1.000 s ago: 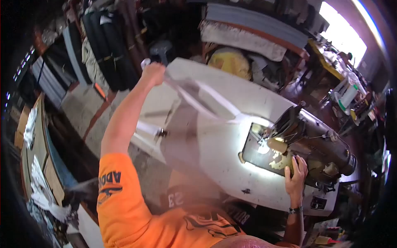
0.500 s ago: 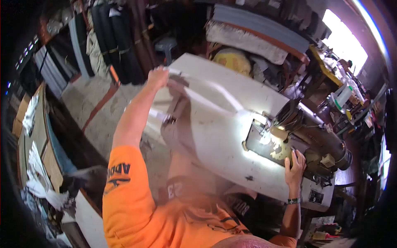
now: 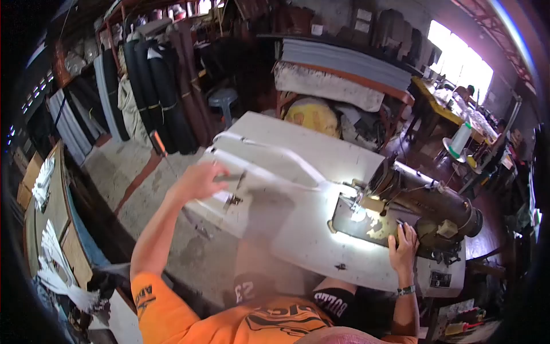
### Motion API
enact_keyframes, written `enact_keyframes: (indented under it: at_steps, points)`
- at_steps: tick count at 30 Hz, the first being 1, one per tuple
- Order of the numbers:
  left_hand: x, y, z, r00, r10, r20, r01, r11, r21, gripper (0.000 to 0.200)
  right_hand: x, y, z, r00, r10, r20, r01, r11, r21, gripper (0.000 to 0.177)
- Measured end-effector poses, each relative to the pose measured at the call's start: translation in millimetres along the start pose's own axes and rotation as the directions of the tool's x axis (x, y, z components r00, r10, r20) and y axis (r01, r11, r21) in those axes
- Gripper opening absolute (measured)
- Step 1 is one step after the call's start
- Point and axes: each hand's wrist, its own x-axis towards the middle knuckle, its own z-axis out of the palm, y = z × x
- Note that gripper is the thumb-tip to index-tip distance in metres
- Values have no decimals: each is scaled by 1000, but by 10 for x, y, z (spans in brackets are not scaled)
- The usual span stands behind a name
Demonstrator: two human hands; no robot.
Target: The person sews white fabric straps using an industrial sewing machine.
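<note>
My left hand (image 3: 201,179) is stretched out over the left end of the white sewing table (image 3: 321,252) and grips a long white fabric strip (image 3: 275,166). The strip runs from that hand across the tabletop toward the needle area of the dark sewing machine (image 3: 427,206). A lamp lights the machine bed. My right hand (image 3: 403,246) rests flat on the front of the machine base, fingers spread, a watch on the wrist. An orange shirt covers my shoulders at the bottom of the view.
Rolls of dark fabric (image 3: 154,86) lean against the wall at the back left. A grey stool (image 3: 222,100) stands beyond the table. Stacked padded sheets (image 3: 338,69) and a yellow bundle (image 3: 312,114) lie behind. Another workbench (image 3: 458,114) stands far right, white pieces (image 3: 46,252) at left.
My left hand has come down from a raised position to table height, bringing the fabric strip with it. My right hand has stayed on the machine.
</note>
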Motion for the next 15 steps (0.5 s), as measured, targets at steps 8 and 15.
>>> enact_keyframes:
  at_steps: [8,15]
  points:
    - [-1380,189,-179,911,-334,-243,96,744,-662,8,-7,-50,-42,999,33,-6,-33,999,8,55]
    - [-1941,-137,-243,709,-527,-469,116,743,-659,9,-12,-50,-39,997,65,38,-66,998,17,58]
